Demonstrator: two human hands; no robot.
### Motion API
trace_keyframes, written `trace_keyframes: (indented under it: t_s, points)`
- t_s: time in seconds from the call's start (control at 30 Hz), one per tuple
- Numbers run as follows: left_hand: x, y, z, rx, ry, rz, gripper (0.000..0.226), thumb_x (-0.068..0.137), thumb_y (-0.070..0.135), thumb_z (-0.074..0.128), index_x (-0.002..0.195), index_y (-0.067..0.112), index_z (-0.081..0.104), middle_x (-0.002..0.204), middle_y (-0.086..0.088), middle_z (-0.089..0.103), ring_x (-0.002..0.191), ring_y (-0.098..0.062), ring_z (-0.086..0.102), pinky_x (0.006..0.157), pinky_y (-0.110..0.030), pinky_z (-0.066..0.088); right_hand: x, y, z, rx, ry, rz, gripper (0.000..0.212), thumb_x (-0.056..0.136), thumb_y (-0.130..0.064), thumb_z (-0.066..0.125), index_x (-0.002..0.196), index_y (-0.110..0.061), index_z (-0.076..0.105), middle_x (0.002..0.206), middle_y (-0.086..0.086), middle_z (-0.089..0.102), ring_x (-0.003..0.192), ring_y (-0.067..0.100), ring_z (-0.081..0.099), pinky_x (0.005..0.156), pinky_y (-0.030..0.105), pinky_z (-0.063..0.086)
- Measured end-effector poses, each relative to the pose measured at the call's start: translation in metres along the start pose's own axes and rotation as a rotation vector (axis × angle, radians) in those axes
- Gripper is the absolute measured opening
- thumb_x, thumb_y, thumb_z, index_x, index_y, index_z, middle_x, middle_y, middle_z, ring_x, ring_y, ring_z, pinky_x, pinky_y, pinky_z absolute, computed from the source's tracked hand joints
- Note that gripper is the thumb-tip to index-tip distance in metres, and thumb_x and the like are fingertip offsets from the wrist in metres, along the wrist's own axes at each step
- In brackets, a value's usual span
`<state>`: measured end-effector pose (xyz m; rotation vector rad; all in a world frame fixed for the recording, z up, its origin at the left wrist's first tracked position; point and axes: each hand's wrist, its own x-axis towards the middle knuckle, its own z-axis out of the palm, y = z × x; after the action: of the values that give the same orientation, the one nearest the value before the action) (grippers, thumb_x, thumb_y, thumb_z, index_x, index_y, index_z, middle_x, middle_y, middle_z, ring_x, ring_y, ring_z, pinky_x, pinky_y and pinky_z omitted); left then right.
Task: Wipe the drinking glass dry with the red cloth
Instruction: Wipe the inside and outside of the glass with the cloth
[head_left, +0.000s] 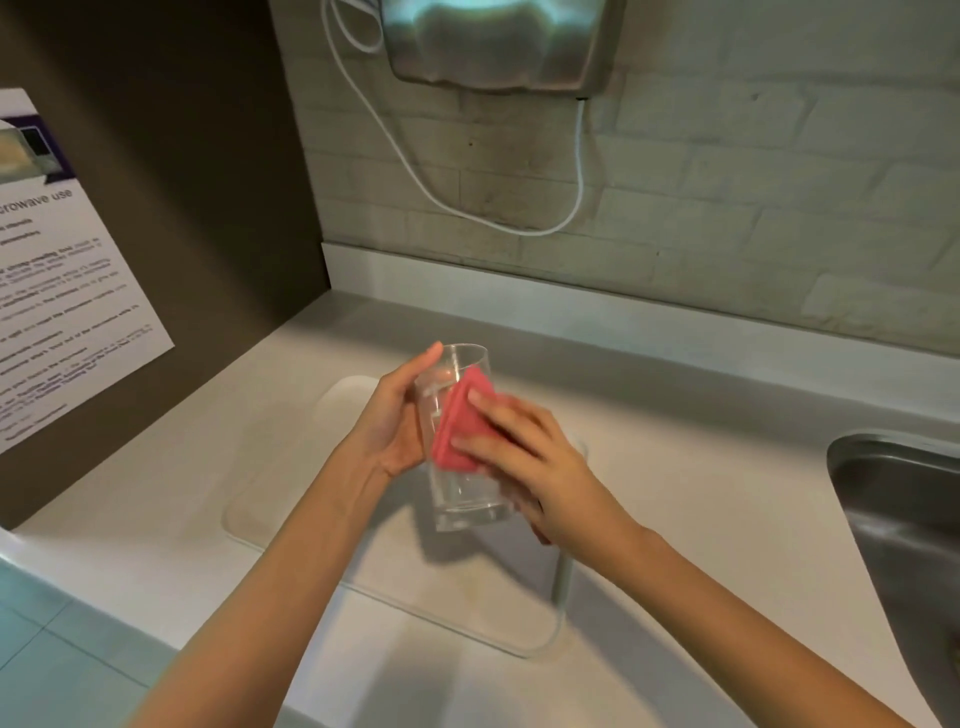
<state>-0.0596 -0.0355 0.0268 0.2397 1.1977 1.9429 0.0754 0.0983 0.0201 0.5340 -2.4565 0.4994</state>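
I take the drinking glass (462, 441) as my landmark: it is held in the air above the pale surface (675, 467), tilted a little with its open rim away from me and its thick base toward me. I see nothing in it; it looks empty, though glare and blur keep me from judging any droplets on its walls.

My left hand (395, 421) is wrapped around the glass on its left side, thumb reaching up to just below the rim, so it is closed on the glass. My right hand (524, 457) presses the folded red cloth (460, 431) flat against the near wall of the glass, fingers spread over the cloth and pinning it there; the lower fingers curl round the right side near the base. This hand is blurred, so I cannot make out the exact hold of each finger.

Directly under the glass a clear flat board (291, 519) lies on the surface, its rounded corners showing to the left of and below the glass. To the right of the glass, well apart, the steel sink (904, 519) is set into the surface; what I can see of its basin is bare. Behind and above the glass a metal appliance (498, 41) hangs on the brick wall with a white cable (519, 226) looping beneath it. Far to the left of the glass a printed notice (62, 291) about microwave use is stuck on a dark panel.
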Motion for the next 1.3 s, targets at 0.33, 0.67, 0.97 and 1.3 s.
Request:
trace_keyframes:
  t_s: [0.33,0.67,0.97,1.3]
  points:
    - [0.001,0.003,-0.015,-0.090,0.061,0.133,0.051,0.073,0.050,0.061,0.099,0.007,0.066,0.084,-0.008,0.070,0.075,-0.021,0.067,0.071,-0.035,0.055,-0.014,-0.007,0.018,-0.037,0.007,-0.201,0.027,0.087,-0.016,0.066,0.114,-0.014,0.068,0.131,0.004,0.058,0.124,0.028,0.047,0.101,0.040,0.043]
    - [-0.001,-0.014,-0.006,-0.185,-0.106,0.146,0.047,0.078,0.048,0.058,0.107,0.013,0.071,0.105,-0.009,0.068,0.090,-0.021,0.062,0.069,-0.031,0.057,0.041,-0.011,0.009,0.100,0.182,0.177,0.034,0.086,-0.005,0.062,0.119,-0.012,0.064,0.137,0.011,0.052,0.118,0.032,0.044,0.107,0.025,0.029]
    - [-0.003,-0.008,-0.020,-0.110,0.062,0.165,0.057,0.076,0.049,0.056,0.112,0.006,0.060,0.090,-0.007,0.072,0.080,-0.021,0.067,0.070,-0.038,0.056,-0.031,-0.011,0.019,-0.035,0.012,-0.178,0.025,0.090,-0.022,0.062,0.114,-0.018,0.068,0.132,0.000,0.057,0.122,0.023,0.049,0.097,0.036,0.047]
    - [-0.001,-0.016,-0.002,-0.153,-0.127,0.111,0.040,0.079,0.046,0.056,0.094,0.014,0.074,0.085,-0.005,0.074,0.072,-0.016,0.069,0.054,-0.027,0.056,0.031,-0.007,0.009,-0.050,0.064,0.016,0.038,0.083,-0.001,0.066,0.118,-0.013,0.065,0.134,0.011,0.056,0.123,0.034,0.048,0.100,0.048,0.042]
